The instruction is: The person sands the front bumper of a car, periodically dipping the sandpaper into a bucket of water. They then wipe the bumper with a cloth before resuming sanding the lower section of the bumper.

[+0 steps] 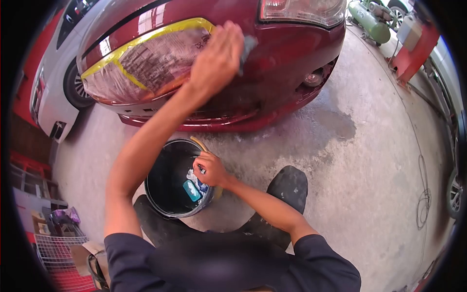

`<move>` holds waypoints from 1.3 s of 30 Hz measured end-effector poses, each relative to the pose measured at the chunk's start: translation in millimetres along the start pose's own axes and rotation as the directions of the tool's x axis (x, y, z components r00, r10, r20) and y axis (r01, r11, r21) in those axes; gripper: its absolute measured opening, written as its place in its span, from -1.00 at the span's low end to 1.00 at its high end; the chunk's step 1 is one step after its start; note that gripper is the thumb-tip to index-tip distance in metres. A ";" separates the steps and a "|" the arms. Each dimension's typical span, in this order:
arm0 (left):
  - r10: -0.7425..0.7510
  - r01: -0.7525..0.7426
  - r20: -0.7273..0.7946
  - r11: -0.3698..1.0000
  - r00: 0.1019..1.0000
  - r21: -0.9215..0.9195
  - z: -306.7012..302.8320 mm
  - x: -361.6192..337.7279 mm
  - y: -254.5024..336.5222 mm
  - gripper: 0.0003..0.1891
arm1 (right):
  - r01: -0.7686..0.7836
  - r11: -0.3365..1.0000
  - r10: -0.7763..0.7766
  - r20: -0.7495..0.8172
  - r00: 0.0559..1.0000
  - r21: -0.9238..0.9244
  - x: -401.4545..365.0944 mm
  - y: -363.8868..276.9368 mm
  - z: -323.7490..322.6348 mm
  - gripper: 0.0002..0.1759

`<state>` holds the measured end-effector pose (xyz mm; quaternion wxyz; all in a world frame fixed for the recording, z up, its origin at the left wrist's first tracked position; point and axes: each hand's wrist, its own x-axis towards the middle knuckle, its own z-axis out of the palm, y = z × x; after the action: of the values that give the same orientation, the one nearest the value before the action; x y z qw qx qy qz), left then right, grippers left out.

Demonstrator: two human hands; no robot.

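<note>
My left hand (219, 58) is raised against the dark red bumper (287, 53), its fingers pressed round a grey-blue sheet or pad (248, 51); motion blurs the hand. Beside it, newspaper masking (160, 56) edged with yellow tape (146, 36) covers part of the bumper. My right hand (210, 169) is closed in a fist at the rim of a black bucket (151, 190). A tan tube-like strip (198, 143) runs into that fist from the bucket's far edge. Inside the bucket lies a teal block-like item (191, 191) near whitish scraps.
Wet patches (335, 125) mark the concrete floor under the bumper. A silver car (58, 73) stands at left. A green air compressor (372, 24), a red post (411, 58) and a loose cable (424, 194) are at right. A wire basket (61, 250) sits at lower left.
</note>
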<state>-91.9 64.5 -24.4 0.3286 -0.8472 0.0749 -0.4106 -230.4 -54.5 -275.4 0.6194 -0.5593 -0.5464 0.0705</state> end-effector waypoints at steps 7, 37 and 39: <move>-0.178 0.166 -0.080 0.977 0.981 -0.133 -0.7 16.5 -14.7 -0.38 | 0.040 0.999 -0.040 -0.049 0.998 0.011 2.7 -4.3 1.4 -0.90; 0.143 -0.144 -0.011 0.986 0.990 -0.079 1.0 -0.4 2.0 -0.57 | 0.017 0.999 -0.016 -0.019 1.000 0.039 1.8 8.2 0.1 -0.87; 0.193 -0.193 0.003 0.981 0.981 -0.022 2.3 -6.4 15.4 -0.56 | 0.002 0.999 -0.001 -0.020 1.000 0.046 -0.2 8.2 2.1 -0.88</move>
<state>-92.1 56.3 -39.1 0.3577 -0.8407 0.1602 -0.3738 -227.7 -50.3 -282.3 0.6375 -0.5452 -0.5388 0.0771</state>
